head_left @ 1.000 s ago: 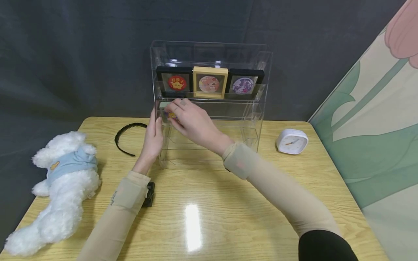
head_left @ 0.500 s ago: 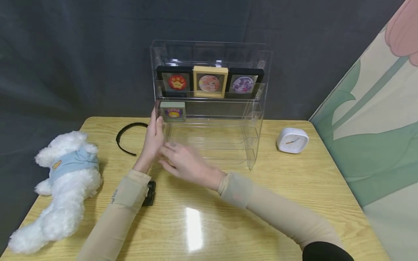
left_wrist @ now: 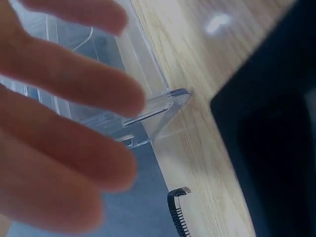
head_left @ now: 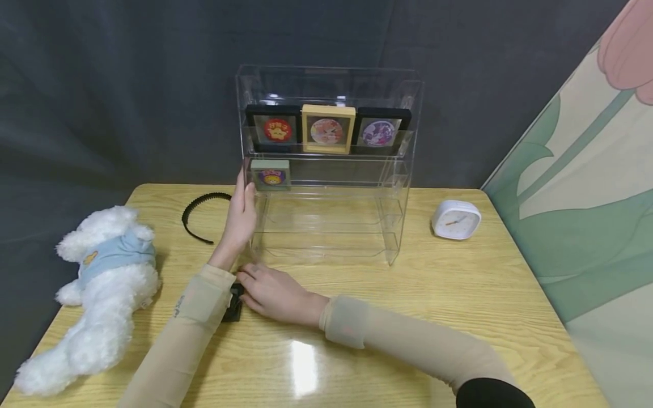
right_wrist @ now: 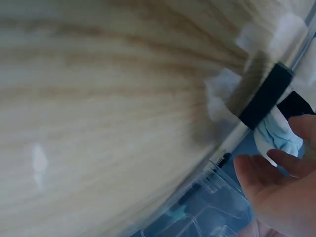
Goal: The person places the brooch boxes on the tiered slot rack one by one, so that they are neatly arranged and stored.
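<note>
A clear acrylic tiered rack (head_left: pixel 326 243) stands at the back of the table. My left hand (head_left: pixel 240 218) rests along its left side with straight fingers. A small green-framed display box (head_left: pixel 271 177) with a round badge sits at the left of the second tier. Above it, the top tier bears a black-framed badge box (head_left: pixel 277 131), a cream-framed one (head_left: pixel 328 131) and another black-framed one (head_left: pixel 380 133). My right hand (head_left: pixel 272 292), fingers loosely bent, is beside a black box-like object (head_left: pixel 233 311) near my left wrist. Fingers and object look apart in the right wrist view.
A black toothed headband (head_left: pixel 191 212) lies left of the rack. Farther left is a white plush toy (head_left: pixel 109 294) in a blue top. At the right stands a white clock (head_left: pixel 456 220). A dark curtain (head_left: pixel 326 34) hangs behind the table (head_left: pixel 388 334).
My right hand has let go of the green-framed box on the second tier and moved down to the black object. My left hand has stayed at the rack's side.
</note>
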The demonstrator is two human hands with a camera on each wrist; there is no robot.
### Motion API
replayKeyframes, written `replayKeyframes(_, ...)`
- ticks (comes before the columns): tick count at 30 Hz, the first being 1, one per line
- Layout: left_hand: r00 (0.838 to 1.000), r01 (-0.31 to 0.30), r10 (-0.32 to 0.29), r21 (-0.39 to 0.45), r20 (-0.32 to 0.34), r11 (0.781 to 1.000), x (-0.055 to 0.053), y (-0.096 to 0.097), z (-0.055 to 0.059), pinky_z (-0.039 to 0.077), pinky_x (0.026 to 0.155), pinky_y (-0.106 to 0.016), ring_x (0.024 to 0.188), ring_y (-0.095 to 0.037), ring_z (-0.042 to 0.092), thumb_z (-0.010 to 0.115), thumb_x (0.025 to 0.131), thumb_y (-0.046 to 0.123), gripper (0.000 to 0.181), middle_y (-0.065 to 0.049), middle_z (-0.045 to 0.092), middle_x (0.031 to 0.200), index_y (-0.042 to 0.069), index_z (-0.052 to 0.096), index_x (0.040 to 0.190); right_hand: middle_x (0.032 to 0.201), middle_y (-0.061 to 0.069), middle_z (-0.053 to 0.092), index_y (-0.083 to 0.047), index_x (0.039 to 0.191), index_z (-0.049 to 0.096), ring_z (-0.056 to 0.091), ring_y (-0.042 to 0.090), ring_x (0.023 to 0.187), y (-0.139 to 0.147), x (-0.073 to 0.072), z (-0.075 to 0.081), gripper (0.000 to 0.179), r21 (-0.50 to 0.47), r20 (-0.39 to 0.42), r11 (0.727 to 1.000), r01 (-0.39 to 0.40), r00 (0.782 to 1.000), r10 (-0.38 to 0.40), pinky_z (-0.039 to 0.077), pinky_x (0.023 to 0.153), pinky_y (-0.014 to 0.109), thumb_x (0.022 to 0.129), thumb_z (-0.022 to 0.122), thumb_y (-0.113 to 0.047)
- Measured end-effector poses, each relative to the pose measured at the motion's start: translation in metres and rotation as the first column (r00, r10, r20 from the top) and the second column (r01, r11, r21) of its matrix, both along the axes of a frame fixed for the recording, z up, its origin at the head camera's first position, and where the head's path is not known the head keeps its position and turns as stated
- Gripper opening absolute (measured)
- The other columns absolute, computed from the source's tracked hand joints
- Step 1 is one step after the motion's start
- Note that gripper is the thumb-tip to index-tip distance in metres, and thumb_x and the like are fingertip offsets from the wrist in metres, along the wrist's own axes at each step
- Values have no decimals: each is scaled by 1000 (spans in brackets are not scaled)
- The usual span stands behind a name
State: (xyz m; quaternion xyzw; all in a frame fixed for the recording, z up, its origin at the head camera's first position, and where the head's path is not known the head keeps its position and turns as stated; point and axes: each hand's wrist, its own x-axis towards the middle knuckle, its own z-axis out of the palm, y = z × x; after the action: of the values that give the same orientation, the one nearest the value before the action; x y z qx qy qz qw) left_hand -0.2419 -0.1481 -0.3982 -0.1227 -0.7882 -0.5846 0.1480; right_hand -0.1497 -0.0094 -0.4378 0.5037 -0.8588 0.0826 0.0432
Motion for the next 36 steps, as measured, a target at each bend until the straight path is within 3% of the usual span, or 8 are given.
replayKeyframes(13,1000,-5,5,-7,-4,1000,2,0,1,17,130,-45,161,-21,11,24,120,24,58,-4,7,179,18,5,174,109,1,70,-10,114,75,66,14,97,-19,-9,-13,22,-51,10,998,44,999,-44,59,78,23,112,58,-24)
replayKeyframes(18,1000,-6,6,-10,-6,1000,3,1,2,18,130,-45,160,-21,15,25,120,23,58,-3,7,178,18,6,174,109,0,71,-12,112,77,66,13,98,-24,-8,-15,20,-2,15,999,38,999,-38,58,81,23,111,61,-22)
replayKeyframes(20,1000,-8,8,-7,-7,1000,3,1,2,24,126,-45,151,-29,33,25,120,24,58,-3,8,178,20,6,174,111,0,71,-12,112,78,66,14,100,-25,-9,-14,20,14,21,999,44,999,-44,58,83,24,111,62,-23)
replayKeyframes(22,1000,-11,11,-9,-10,1000,3,1,1,26,125,-46,147,-28,37,24,120,24,58,-4,9,178,20,6,174,111,0,72,-13,111,79,66,15,101,-26,-10,-14,20,17,27,999,47,999,-47,58,85,24,111,62,-24)
replayKeyframes(25,1000,-15,15,1,-9,1000,2,1,1,32,117,-48,120,-36,47,24,120,23,58,-7,14,178,21,7,175,108,-1,72,-14,108,78,66,14,99,-29,-13,-14,19,15,39,999,52,998,-52,58,84,25,111,62,-24)
replayKeyframes(30,1000,-21,21,-1,1,1000,2,2,1,23,128,-48,152,-29,31,24,120,23,58,-7,12,178,22,7,175,105,-1,71,-14,109,77,67,15,98,-31,-17,-18,16,15,25,998,68,997,-68,58,83,25,110,64,-22)
replayKeyframes(32,1000,-22,22,-7,3,1000,2,2,1,18,130,-46,159,-24,18,24,120,24,58,-5,9,178,22,6,174,106,0,71,-14,112,77,67,15,97,-31,-17,-18,16,13,34,997,76,997,-76,59,80,24,110,63,-22)
replayKeyframes(36,1000,-19,19,-7,-1,1000,2,1,0,17,130,-43,159,-19,15,25,119,22,58,-3,10,178,22,7,174,102,1,70,-10,115,73,67,14,93,-28,-19,-14,16,5,69,998,70,995,-70,59,73,22,111,59,-17)
